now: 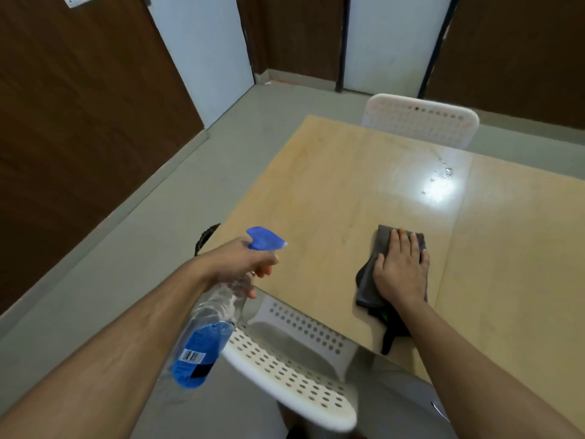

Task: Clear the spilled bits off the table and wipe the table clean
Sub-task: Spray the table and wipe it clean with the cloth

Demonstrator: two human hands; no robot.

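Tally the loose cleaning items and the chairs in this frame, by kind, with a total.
Spray bottle: 1, gripped by the left hand
Grey cloth: 1, under the flat right hand
White perforated chairs: 2
Total: 4

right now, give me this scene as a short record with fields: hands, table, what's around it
left hand: the left hand grips the spray bottle by its blue trigger head, held off the table's near left corner
right hand: the right hand lies flat on the grey cloth
table: the wooden table has wet droplets near the far side
seating: white perforated chairs at near and far edges
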